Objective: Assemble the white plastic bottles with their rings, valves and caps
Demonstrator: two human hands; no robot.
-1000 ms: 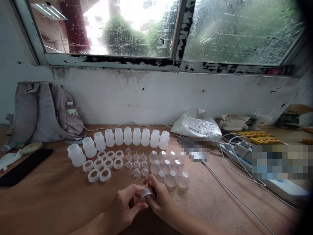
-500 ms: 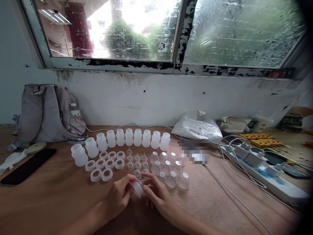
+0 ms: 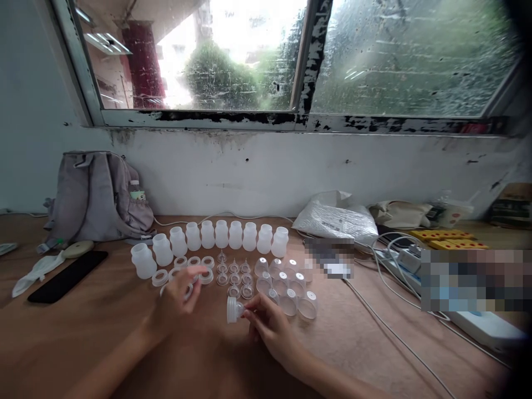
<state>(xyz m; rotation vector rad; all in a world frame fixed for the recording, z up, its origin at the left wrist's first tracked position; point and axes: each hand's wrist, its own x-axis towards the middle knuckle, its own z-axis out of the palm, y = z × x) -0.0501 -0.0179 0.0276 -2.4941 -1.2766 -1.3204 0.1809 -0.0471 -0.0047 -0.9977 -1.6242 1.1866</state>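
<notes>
My right hand [image 3: 272, 328] pinches a clear bottle nipple fitted in a screw ring [image 3: 231, 310], held sideways with the ring facing left. My left hand [image 3: 177, 299] hovers over the loose white screw rings [image 3: 206, 275], fingers apart and nothing visible in them; it hides some of these rings. Just beyond the held piece, several clear nipples [image 3: 234, 267] stand in rows. Clear dome caps [image 3: 307, 306] are grouped to the right, beyond my right hand. Frosted baby bottles [image 3: 221, 235] without tops form a curved row behind everything.
A grey backpack [image 3: 93, 194] leans at the back left, with a black flat case [image 3: 68, 277] before it. A silvery plastic bag [image 3: 336, 219] lies at the back right. Cables [image 3: 382, 321] and a white power strip [image 3: 490, 327] occupy the right side.
My left hand has let go of the nipple and ring and moved left over the loose rings. The piece stays in my right hand, turned sideways. The view has shifted slightly.
</notes>
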